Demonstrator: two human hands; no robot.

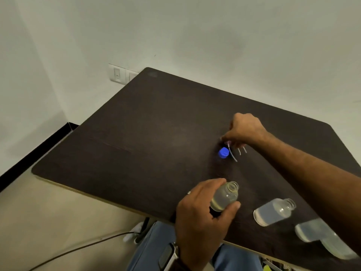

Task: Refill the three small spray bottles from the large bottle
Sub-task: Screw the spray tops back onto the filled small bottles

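Your left hand [203,210] grips an uncapped small bottle [225,196] above the dark bench [136,137]. Your right hand [244,129] pinches a spray tube [232,153] beside a blue cap [223,152]. Another open bottle [273,212] stands near the bench's front edge.

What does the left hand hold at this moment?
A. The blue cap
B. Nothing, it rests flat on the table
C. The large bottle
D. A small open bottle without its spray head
D: the left hand grips a small open bottle with a bare neck, while the blue cap lies apart on the table near the right hand.
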